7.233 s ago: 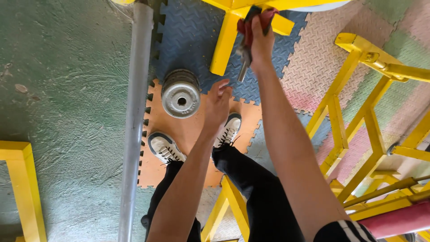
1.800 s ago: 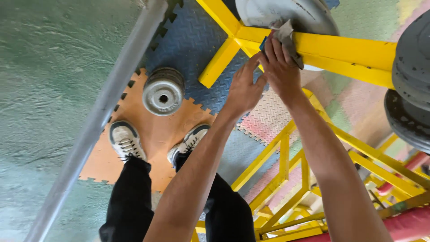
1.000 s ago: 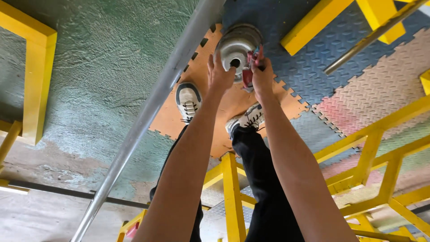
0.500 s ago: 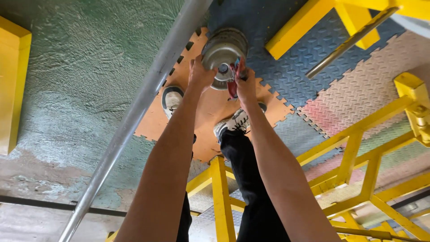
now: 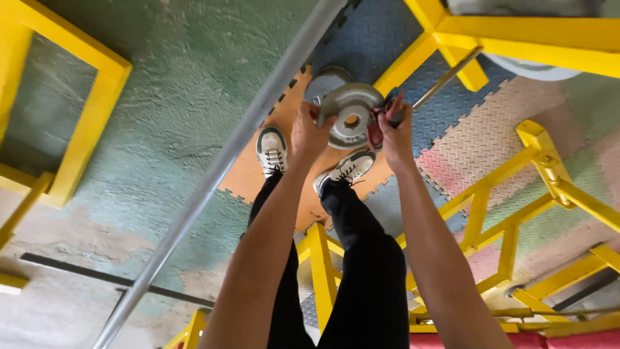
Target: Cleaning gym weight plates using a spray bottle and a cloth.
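Both my hands hold a round grey weight plate (image 5: pixel 351 115) with a centre hole, lifted off the floor in front of me. My left hand (image 5: pixel 310 132) grips its left rim. On the plate's right rim sits my right hand (image 5: pixel 395 132), which also pinches a red cloth (image 5: pixel 375 134) against it. Another grey plate (image 5: pixel 321 84) stays on the orange floor mat (image 5: pixel 248 174) behind the lifted one. My white shoes (image 5: pixel 272 150) stand on that mat.
A long grey steel bar (image 5: pixel 219 171) runs diagonally across the green floor on the left. Yellow steel frames (image 5: pixel 491 187) stand to the right, at top (image 5: pixel 516 40) and at left (image 5: pixel 84 123). A large plate (image 5: pixel 536 68) hangs at top right. Foam mats cover the floor.
My hands reached down to the plates on the mat, closed on the top plate and raised it. One plate remains on the mat. The red cloth stayed in my right hand.
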